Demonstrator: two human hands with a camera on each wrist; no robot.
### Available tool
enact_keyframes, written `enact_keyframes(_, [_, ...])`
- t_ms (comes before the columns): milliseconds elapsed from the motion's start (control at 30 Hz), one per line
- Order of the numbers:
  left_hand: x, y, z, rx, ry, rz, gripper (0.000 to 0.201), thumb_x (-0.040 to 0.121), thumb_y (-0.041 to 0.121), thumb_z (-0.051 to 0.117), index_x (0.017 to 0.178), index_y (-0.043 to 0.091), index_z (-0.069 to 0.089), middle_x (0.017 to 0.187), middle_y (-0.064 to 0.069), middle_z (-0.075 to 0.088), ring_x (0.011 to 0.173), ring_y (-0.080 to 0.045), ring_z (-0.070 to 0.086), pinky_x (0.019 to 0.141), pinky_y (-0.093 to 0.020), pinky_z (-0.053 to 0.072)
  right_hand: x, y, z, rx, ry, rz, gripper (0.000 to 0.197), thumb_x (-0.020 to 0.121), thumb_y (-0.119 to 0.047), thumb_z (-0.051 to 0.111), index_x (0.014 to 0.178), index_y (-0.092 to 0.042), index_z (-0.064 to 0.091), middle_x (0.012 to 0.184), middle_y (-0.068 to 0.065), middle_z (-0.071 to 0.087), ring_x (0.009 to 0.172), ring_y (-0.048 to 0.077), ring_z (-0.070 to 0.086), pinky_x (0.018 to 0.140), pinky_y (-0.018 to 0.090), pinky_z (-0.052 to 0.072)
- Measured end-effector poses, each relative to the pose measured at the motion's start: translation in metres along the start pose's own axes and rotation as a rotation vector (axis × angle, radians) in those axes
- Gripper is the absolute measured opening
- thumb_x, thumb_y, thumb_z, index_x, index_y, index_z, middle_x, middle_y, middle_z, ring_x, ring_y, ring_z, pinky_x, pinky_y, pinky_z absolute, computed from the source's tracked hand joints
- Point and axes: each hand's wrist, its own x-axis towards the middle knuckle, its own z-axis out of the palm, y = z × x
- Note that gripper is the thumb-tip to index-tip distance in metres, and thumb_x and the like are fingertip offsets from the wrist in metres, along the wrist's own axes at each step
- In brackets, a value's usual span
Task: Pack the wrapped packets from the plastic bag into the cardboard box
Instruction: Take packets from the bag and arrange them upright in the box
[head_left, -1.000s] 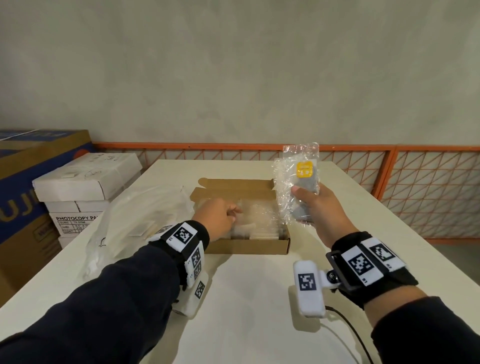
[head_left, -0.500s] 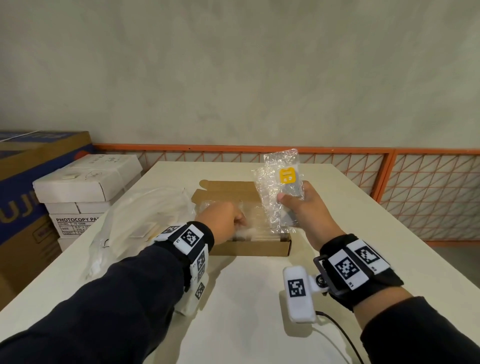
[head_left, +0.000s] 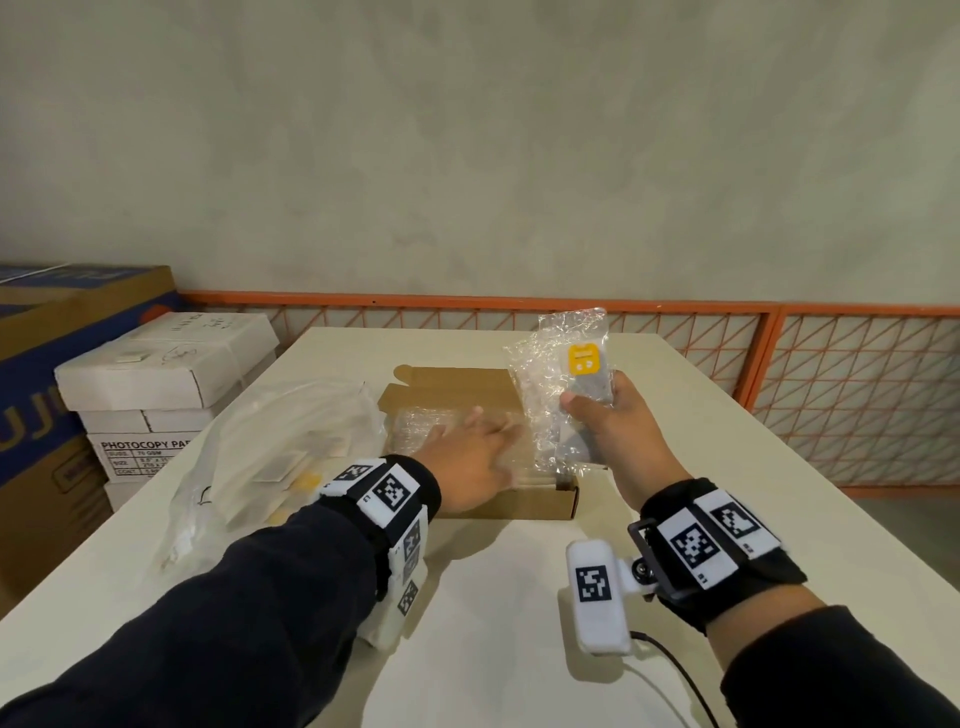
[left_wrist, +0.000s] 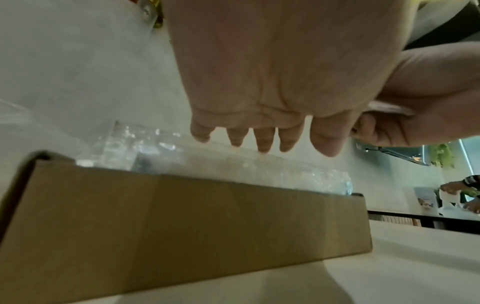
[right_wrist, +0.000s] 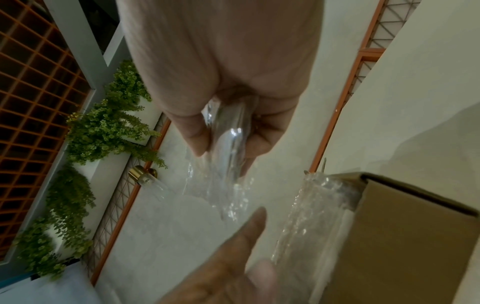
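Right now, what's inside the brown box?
Clear wrapped packets fill the cardboard box. The left hand reaches over them, so what lies underneath stays hidden.

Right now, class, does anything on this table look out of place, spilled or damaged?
Nothing stands out. The cardboard box sits flat and open with packets inside, the plastic bag lies beside it, and the right hand holds one wrapped packet upright above the box.

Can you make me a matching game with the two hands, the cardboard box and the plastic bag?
Things:
1. left hand
2. right hand
3. cardboard box
4. plastic bag

States:
A. lies crumpled left of the box
B. holds a wrapped packet upright
C. spread flat over the packets in the box
D. open, with packets inside

Pairs: 1-C, 2-B, 3-D, 4-A
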Motion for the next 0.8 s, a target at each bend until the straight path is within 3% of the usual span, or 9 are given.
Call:
enact_keyframes(100, [-0.008,0.007,-0.012,-0.485,0.093,-0.051,0.060,0.095,0.039,0.045,0.148,0.022,0.022,0.155,0.004,0.019,0.143,-0.016,0.020,0.117,-0.039,0.019,0.000,0.002,0.003,-0.042,-0.010,-0.015,0.006,0.092,-0.018,0.053,0.097,-0.016,0.050,0.079,0.006,0.050,0.066,0.020,0.049,0.058,0.029,0.044])
enact_keyframes(200, [-0.017,0.013,-0.023,-1.073,0.083,-0.049,0.029,0.096,0.020,0.046,0.125,0.027,0.044,0.122,0.007,0.053,0.104,-0.005,0.054,0.094,-0.024,0.046,-0.001,0.003,0.012,-0.063,-0.055,-0.007,0.021,0.095,-0.026,0.049,0.110,-0.011,0.051,0.066,-0.003,0.041,0.052,0.010,0.036,0.047,0.020,0.033])
enact_keyframes(267, [-0.019,0.011,-0.025,-1.315,0.013,-0.073,0.027,0.093,0.014,0.050,0.117,0.026,0.045,0.114,0.001,0.053,0.099,-0.013,0.057,0.091,-0.036,0.052,-0.003,0.000,0.023,-0.034,-0.099,-0.009,0.032,0.092,-0.032,0.052,0.119,-0.014,0.052,0.082,-0.002,0.058,0.065,0.008,0.055,0.059,0.023,0.047])
enact_keyframes(300, [-0.020,0.009,-0.024,-1.366,0.001,-0.088,0.025,0.091,0.012,0.053,0.112,0.024,0.046,0.111,-0.001,0.055,0.098,-0.016,0.058,0.089,-0.040,0.052,-0.002,0.002,0.029,-0.013,-0.112,0.001,0.039,0.088,-0.036,0.055,0.123,-0.018,0.051,0.100,0.001,0.064,0.085,0.013,0.064,0.075,0.033,0.054])
enact_keyframes(367, [-0.021,0.005,-0.021,-1.399,0.026,-0.111,0.020,0.090,0.007,0.056,0.102,0.022,0.050,0.093,-0.002,0.058,0.083,-0.013,0.060,0.076,-0.035,0.058,-0.002,0.002,0.039,0.018,-0.124,0.025,0.043,0.084,-0.037,0.057,0.123,-0.019,0.052,0.119,0.009,0.063,0.108,0.027,0.061,0.095,0.050,0.048])
enact_keyframes(433, [-0.021,0.001,-0.020,-1.409,0.065,-0.136,0.018,0.090,0.005,0.056,0.102,0.017,0.051,0.085,-0.004,0.060,0.065,-0.011,0.063,0.055,-0.026,0.058,-0.003,0.000,0.048,0.015,-0.140,0.030,0.030,0.090,-0.027,0.055,0.118,-0.016,0.053,0.117,0.016,0.063,0.108,0.034,0.061,0.097,0.052,0.047])
enact_keyframes(500, [-0.024,-0.003,-0.021,-1.391,0.108,-0.159,0.014,0.090,0.004,0.055,0.101,0.013,0.053,0.086,-0.008,0.063,0.055,-0.010,0.064,0.047,-0.021,0.054,-0.003,-0.001,0.053,-0.024,-0.153,0.030,0.026,0.093,-0.024,0.052,0.118,-0.015,0.053,0.113,0.015,0.064,0.101,0.033,0.063,0.093,0.049,0.050])
enact_keyframes(633, [-0.027,-0.013,-0.024,-1.295,0.184,-0.179,0.014,0.092,0.003,0.052,0.103,0.012,0.055,0.085,-0.007,0.062,0.066,-0.015,0.058,0.058,-0.026,0.050,0.003,-0.002,0.053,-0.115,-0.148,-0.009,0.027,0.097,-0.025,0.045,0.120,-0.012,0.050,0.099,0.004,0.059,0.076,0.014,0.056,0.058,0.024,0.046])
enact_keyframes(800, [-0.037,-0.031,-0.029,-1.197,0.342,-0.281,0.026,0.091,0.003,0.052,0.115,0.012,0.054,0.110,-0.023,0.063,0.086,-0.029,0.057,0.084,-0.049,0.051,0.010,-0.007,0.040,-0.332,-0.064,-0.110,0.013,0.095,-0.018,0.047,0.100,-0.010,0.056,0.083,0.006,0.057,0.068,0.016,0.053,0.061,0.024,0.041])
